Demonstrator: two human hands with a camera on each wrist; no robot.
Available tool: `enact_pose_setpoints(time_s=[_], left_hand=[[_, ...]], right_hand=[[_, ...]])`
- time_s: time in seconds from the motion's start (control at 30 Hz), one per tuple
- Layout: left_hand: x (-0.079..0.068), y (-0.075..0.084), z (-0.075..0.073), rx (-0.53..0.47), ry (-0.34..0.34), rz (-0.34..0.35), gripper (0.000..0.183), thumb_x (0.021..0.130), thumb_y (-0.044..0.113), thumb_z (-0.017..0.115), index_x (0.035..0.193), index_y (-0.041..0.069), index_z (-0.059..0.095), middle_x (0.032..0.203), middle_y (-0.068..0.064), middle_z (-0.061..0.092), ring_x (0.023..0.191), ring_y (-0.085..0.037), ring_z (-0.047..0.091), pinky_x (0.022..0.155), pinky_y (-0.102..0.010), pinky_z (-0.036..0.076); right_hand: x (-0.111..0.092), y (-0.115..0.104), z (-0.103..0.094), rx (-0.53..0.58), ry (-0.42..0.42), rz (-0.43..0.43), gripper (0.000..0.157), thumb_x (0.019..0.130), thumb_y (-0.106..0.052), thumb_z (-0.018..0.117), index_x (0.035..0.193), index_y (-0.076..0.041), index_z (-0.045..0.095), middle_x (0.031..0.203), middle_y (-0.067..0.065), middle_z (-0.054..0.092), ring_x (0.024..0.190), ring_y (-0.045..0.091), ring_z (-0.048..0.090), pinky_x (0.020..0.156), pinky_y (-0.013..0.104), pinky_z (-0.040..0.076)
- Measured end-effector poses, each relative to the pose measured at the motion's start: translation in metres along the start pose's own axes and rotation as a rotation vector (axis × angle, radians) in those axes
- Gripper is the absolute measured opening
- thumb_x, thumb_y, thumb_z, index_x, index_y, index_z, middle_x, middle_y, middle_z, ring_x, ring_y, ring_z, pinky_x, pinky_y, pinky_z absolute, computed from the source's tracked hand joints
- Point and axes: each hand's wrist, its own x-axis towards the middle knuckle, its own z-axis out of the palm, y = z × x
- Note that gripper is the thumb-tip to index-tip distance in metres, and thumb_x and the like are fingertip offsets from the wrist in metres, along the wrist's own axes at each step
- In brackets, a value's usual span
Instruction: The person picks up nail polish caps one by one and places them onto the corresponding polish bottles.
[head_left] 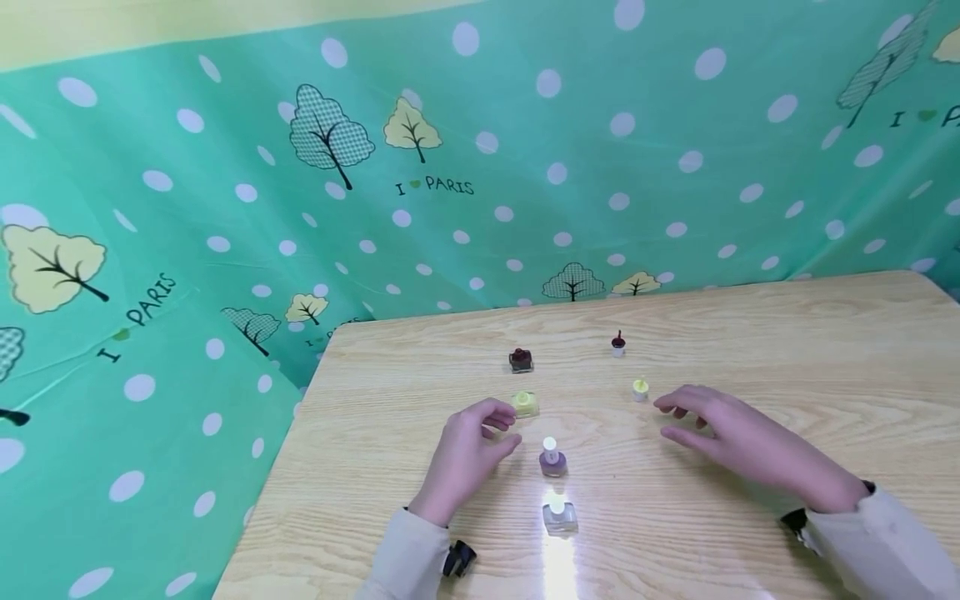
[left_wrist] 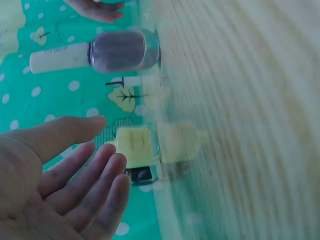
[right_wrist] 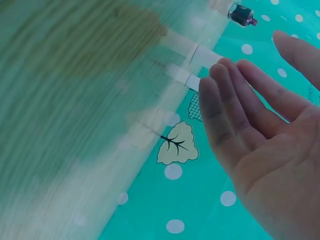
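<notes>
My left hand (head_left: 468, 454) hovers beside an uncapped bottle of yellow nail polish (head_left: 525, 405), fingers loosely bent and holding nothing. In the left wrist view a small gap shows between its fingertips and the yellow bottle (left_wrist: 137, 145). My right hand (head_left: 731, 433) is held above the table, close to a white cap with a yellow-coated brush (head_left: 640, 389) that stands brush upward. Its fingers are relaxed and empty. Between the hands stands a purple nail polish bottle (head_left: 552, 462) with its white cap on. Nearer to me is a clear bottle (head_left: 560, 518), also white-capped.
Farther back stand an uncapped dark red polish bottle (head_left: 521, 361) and a white cap with its dark red brush pointing up (head_left: 618, 344). The wooden table (head_left: 787, 333) meets a green dotted cloth (head_left: 510, 167) at its back and left.
</notes>
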Motion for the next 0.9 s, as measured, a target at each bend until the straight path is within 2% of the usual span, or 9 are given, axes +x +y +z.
enact_pose_setpoints(time_s=[0.17,0.37,0.63,0.9], left_hand=[[0.005,-0.003,-0.002,-0.016,0.049,-0.017,0.027,0.084,0.010,0.078,0.110,0.005,0.069,0.102,-0.007,0.072,0.093,-0.018,0.067,0.081,-0.030,0.057],[0.013,-0.006,-0.002,-0.018,0.070,-0.027,0.029,0.084,0.010,0.078,0.111,0.005,0.068,0.104,-0.006,0.071,0.095,-0.019,0.067,0.082,-0.033,0.058],[0.024,-0.008,0.001,-0.014,0.061,-0.064,0.036,0.083,0.012,0.079,0.116,0.006,0.067,0.111,-0.006,0.070,0.101,-0.019,0.065,0.085,-0.033,0.056],[0.031,-0.012,0.003,-0.030,0.038,-0.107,0.043,0.081,0.014,0.081,0.120,0.006,0.065,0.115,-0.008,0.068,0.105,-0.023,0.064,0.091,-0.037,0.054]], right_hand=[[0.005,0.006,0.000,-0.002,0.011,0.020,0.033,0.093,-0.022,0.069,0.121,-0.004,0.066,0.112,0.004,0.069,0.097,0.018,0.064,0.076,0.036,0.057],[0.012,0.011,0.000,0.028,0.010,0.070,0.034,0.092,-0.020,0.071,0.118,0.001,0.067,0.105,0.004,0.070,0.091,0.017,0.064,0.072,0.033,0.056],[0.023,0.019,-0.003,0.068,-0.002,0.093,0.038,0.091,-0.021,0.072,0.118,0.005,0.065,0.105,0.008,0.070,0.092,0.019,0.064,0.077,0.039,0.056],[0.040,0.018,0.001,0.136,-0.062,0.100,0.039,0.093,-0.024,0.070,0.119,0.004,0.065,0.102,0.004,0.068,0.090,0.014,0.061,0.077,0.034,0.054]])
